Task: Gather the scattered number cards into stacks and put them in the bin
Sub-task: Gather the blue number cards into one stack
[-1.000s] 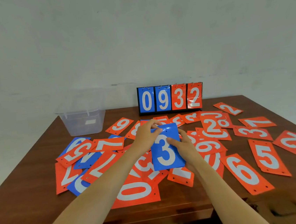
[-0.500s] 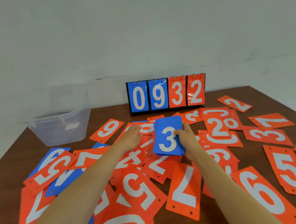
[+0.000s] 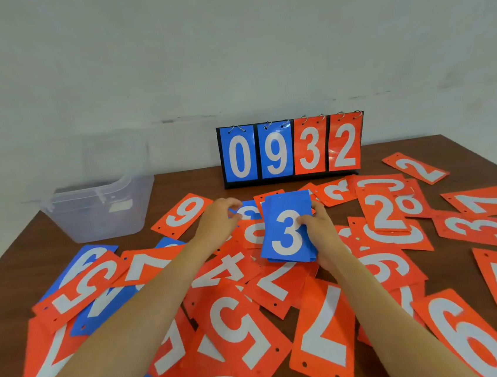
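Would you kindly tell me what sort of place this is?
Probably a plain indoor room: a bare pale wall, a wooden table strewn with number cards, and a tabletop flip scoreboard.

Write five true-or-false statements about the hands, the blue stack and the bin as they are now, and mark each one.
1. The right hand holds a blue stack with a 3 on top. True.
2. The left hand grips the bin. False: it pinches the edge of a blue card lying among the scattered ones.
3. The scoreboard reads 0932. True.
4. The bin stands at the far right of the table. False: it is at the far left.
5. An orange 9 card lies between the bin and the left hand. True.
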`<state>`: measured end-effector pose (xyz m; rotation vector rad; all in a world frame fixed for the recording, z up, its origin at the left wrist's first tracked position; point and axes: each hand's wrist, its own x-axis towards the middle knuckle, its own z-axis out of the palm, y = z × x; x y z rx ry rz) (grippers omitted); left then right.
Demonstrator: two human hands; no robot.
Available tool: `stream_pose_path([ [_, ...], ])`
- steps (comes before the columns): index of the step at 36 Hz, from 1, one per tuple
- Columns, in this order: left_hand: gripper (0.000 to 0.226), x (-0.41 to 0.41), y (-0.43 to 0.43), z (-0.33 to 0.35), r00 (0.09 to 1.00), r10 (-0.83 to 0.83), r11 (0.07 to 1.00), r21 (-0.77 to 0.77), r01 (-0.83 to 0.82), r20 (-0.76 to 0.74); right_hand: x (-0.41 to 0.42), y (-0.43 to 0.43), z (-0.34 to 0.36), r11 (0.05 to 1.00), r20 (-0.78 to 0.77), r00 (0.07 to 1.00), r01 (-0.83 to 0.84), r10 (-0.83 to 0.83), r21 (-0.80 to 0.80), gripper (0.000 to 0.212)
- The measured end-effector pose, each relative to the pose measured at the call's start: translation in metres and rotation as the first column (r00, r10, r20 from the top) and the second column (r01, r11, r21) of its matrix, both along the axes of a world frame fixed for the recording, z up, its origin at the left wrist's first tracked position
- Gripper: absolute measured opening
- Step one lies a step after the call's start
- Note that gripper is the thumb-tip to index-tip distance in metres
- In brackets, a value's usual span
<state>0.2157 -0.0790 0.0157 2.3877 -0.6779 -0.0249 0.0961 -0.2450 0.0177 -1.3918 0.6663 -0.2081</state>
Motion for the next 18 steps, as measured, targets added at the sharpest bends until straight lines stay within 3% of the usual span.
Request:
stream_pose_path([
  [5, 0.083, 0.032, -0.019, 0.003, 0.962, 0.062, 0.966, 0.257, 0.009, -0.267, 0.001, -0.004, 0.002, 1.0, 0.017, 1.0, -0.003, 0.003, -0.002, 0.04],
  [9, 0.092, 0.047, -0.025, -0.003, 0.934, 0.037, 0.957, 0.281, 0.069, -0.356, 0.001, -0.009, 0.002, 1.0, 0.036, 0.999, -0.006, 0.006, 0.017, 0.033],
  [12, 0.091, 0.052, -0.027, -0.007, 0.964, 0.042, 0.963, 0.267, 0.031, -0.263, 0.0, -0.011, 0.0, 1.0, 0.051, 0.999, -0.012, 0.011, 0.019, 0.03],
  [15, 0.079, 0.052, -0.029, -0.007, 0.993, 0.101, 0.944, 0.321, -0.077, -0.059, -0.001, -0.011, -0.002, 1.0, 0.05, 0.999, -0.013, 0.012, 0.015, 0.029],
  [16, 0.07, 0.05, -0.03, -0.007, 0.992, 0.124, 0.949, 0.292, -0.123, 0.015, -0.002, -0.01, -0.002, 1.0, 0.048, 0.999, -0.013, 0.012, 0.017, 0.03],
  [18, 0.049, 0.046, -0.029, -0.007, 0.983, 0.168, 0.981, 0.086, -0.175, 0.079, -0.004, -0.009, -0.001, 1.0, 0.045, 0.999, -0.015, 0.014, 0.017, 0.032],
])
